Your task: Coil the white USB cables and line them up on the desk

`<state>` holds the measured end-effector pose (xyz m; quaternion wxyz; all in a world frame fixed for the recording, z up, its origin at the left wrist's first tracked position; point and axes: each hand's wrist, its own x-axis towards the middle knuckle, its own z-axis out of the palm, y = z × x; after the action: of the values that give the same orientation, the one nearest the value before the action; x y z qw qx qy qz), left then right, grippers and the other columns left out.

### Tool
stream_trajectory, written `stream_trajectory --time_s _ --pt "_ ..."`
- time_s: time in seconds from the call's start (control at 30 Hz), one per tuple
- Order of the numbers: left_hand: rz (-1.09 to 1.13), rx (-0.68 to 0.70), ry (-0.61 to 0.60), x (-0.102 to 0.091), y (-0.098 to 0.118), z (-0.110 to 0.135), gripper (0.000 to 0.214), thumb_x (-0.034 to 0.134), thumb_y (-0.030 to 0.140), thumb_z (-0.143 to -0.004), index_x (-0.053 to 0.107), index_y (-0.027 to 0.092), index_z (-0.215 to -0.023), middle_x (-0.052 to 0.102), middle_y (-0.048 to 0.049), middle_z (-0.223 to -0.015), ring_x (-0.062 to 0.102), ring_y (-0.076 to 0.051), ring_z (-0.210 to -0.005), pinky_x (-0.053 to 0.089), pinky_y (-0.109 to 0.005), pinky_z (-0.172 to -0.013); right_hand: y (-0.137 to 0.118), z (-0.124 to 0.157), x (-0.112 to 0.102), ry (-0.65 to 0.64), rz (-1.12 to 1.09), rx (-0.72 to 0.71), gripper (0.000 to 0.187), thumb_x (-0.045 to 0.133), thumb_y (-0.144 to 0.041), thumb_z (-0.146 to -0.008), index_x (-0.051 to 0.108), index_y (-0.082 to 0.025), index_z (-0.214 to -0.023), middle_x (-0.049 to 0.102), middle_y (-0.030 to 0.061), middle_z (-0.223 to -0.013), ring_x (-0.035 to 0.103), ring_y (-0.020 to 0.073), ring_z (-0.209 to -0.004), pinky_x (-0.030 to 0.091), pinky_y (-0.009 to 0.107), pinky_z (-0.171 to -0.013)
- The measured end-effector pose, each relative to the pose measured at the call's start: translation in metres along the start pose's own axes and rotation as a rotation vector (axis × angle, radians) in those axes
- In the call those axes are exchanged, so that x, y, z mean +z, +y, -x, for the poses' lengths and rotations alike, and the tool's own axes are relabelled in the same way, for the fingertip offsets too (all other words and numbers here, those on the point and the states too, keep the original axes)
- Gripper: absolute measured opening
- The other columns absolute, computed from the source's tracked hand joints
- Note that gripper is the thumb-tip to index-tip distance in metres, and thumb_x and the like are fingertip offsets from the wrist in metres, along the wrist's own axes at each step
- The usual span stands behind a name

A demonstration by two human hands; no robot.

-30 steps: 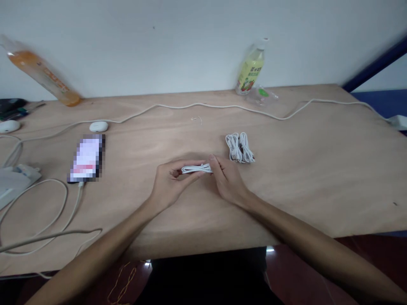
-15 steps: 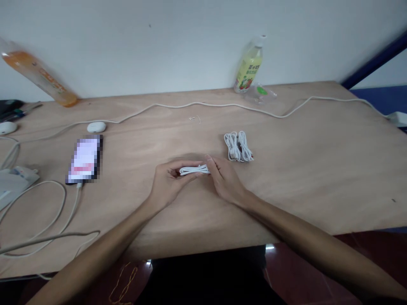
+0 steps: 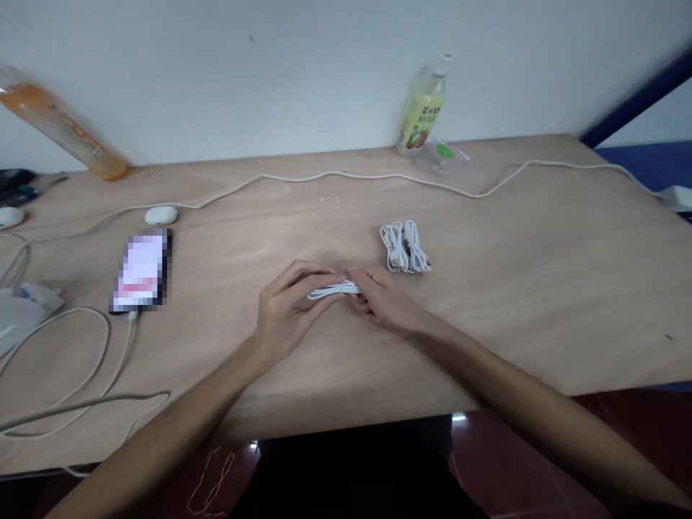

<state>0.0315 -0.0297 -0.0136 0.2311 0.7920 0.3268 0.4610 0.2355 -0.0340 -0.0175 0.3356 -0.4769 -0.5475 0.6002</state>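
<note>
A folded white cable (image 3: pixel 331 290) lies between my two hands at the middle of the wooden table (image 3: pixel 540 274). My left hand (image 3: pixel 286 310) curls its fingers round the cable's left end. My right hand (image 3: pixel 386 303) pinches the right end, low against the tabletop. A second bundle of coiled white cables (image 3: pixel 404 247) rests just beyond my right hand, apart from it.
A phone (image 3: pixel 141 270) on a charging lead lies at the left, with a small white case (image 3: pixel 161 215) behind it. A long white cord (image 3: pixel 324 175) crosses the back of the table. A yellow-green bottle (image 3: pixel 422 108) and an orange bottle (image 3: pixel 65 133) stand by the wall.
Both hands have sunk a little toward the tabletop with the cable. My right hand has flattened and my left fingers have spread further over the cable.
</note>
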Motion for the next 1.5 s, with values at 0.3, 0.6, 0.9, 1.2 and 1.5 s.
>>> stream_trajectory --time_s 0.3,0.6,0.9,1.2,1.5 --pt "0.070 -0.057 -0.042 0.001 -0.002 0.001 0.014 0.081 0.028 -0.101 0.087 0.027 -0.114 0.088 -0.0051 -0.107 0.083 -0.021 -0.093 0.066 -0.031 -0.085 -0.004 0.000 -0.003 -0.016 -0.165 0.217 0.048 0.053 -0.053 -0.107 0.048 -0.025 -0.068 0.036 -0.0080 -0.057 0.027 0.0101 -0.044 0.023 0.024 -0.038" --pt "0.152 -0.288 0.031 0.007 -0.001 0.004 0.015 0.089 0.033 -0.093 0.088 0.025 -0.106 0.089 -0.0047 -0.103 0.083 -0.023 -0.092 0.066 -0.035 -0.088 0.006 -0.001 0.008 0.216 0.247 -0.228 0.054 0.036 -0.053 -0.111 0.041 -0.027 -0.064 0.038 -0.0033 -0.059 0.038 0.0154 -0.056 0.027 0.033 -0.056" --pt "0.327 -0.453 -0.004 0.009 0.002 0.003 0.021 0.093 0.037 -0.087 0.089 0.024 -0.103 0.090 -0.0056 -0.103 0.085 -0.024 -0.093 0.068 -0.033 -0.082 0.007 0.001 0.011 0.322 0.434 -0.314 0.052 0.033 -0.047 -0.112 0.038 -0.027 -0.064 0.045 -0.0003 -0.060 0.041 0.0171 -0.058 0.027 0.035 -0.060" --pt "0.235 -0.283 -0.011 0.008 -0.001 0.003 0.014 0.090 0.034 -0.092 0.089 0.027 -0.104 0.090 -0.0049 -0.104 0.085 -0.024 -0.096 0.069 -0.036 -0.088 0.009 0.000 0.011 0.319 0.426 -0.324 0.056 0.033 -0.056 -0.113 0.036 -0.028 -0.064 0.044 -0.0005 -0.060 0.038 0.0173 -0.059 0.027 0.035 -0.060" --pt "0.263 -0.222 0.006 0.010 -0.001 0.001 0.014 0.089 0.023 -0.092 0.089 0.027 -0.105 0.090 -0.0025 -0.105 0.085 -0.021 -0.096 0.068 -0.033 -0.089 0.011 -0.002 0.010 0.325 0.443 -0.325 0.052 0.035 -0.047 -0.112 0.036 -0.028 -0.063 0.041 -0.0015 -0.060 0.037 0.0167 -0.057 0.026 0.036 -0.061"
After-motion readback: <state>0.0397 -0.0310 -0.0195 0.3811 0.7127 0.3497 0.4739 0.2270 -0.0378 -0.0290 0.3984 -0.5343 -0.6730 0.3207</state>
